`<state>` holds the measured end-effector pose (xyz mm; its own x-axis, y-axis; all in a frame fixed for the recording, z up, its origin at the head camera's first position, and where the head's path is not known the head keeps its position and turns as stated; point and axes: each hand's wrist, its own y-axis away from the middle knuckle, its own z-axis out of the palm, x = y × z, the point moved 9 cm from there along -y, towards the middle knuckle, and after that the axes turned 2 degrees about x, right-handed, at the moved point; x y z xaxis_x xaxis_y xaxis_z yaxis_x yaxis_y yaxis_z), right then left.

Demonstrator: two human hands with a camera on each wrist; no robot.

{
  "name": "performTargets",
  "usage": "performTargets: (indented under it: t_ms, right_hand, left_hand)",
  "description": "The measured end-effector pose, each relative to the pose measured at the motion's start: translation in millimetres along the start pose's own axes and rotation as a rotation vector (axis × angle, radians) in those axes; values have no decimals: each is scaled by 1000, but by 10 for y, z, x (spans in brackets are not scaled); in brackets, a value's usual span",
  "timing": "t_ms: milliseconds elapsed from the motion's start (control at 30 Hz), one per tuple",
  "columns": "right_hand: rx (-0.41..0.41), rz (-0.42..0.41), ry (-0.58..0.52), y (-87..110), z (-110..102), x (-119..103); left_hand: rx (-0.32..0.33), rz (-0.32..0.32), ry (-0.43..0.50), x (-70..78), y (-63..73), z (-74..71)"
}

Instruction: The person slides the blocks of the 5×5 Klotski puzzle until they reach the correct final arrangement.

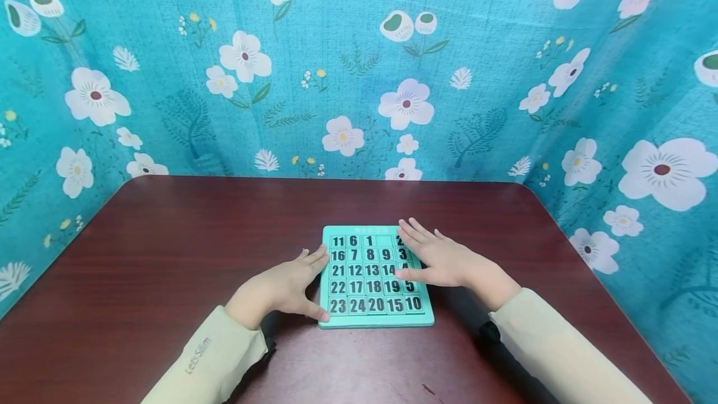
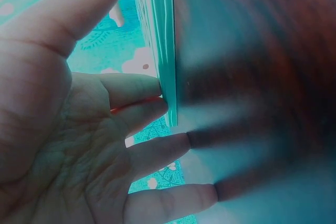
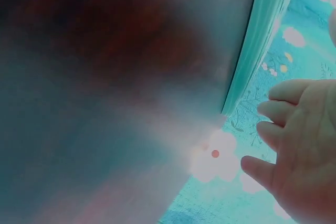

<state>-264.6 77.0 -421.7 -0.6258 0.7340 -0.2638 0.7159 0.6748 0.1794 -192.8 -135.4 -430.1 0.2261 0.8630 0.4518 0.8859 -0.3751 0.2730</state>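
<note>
A mint-green sliding number puzzle [image 1: 377, 323] lies flat on the table, its square tiles printed with black numbers. One gap shows in the far row, between the 1 tile [image 1: 369, 241] and the partly covered 2 tile. My left hand [image 1: 286, 282] is at the puzzle's left side, thumb and fingers spread. In the left wrist view, two fingertips meet the puzzle's edge [image 2: 167, 51], while other fingers reach to the tabletop. Over the right-hand columns, my right hand [image 1: 449, 260] stretches out with straight fingers, partly covering the 2 and 4 tiles. The right wrist view shows its palm beside the puzzle's edge [image 3: 251, 45].
The dark red-brown wooden table [image 1: 224, 217] has rounded far corners. Behind it and along both sides hangs a turquoise curtain [image 1: 336, 61] with white flowers. Light sleeves [image 1: 210, 354] cover both forearms, with a dark band at each cuff.
</note>
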Motion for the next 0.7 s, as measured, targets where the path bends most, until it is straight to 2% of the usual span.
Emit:
performTargets:
  t_ms: [367,700]
  right_hand:
    - [-77,74,-46,55,89,17]
    - [-116,55,-2,-31,133,-85]
  left_hand:
    - [7,-11,20,-32,7,20]
    - [5,2,4,-7,10,5]
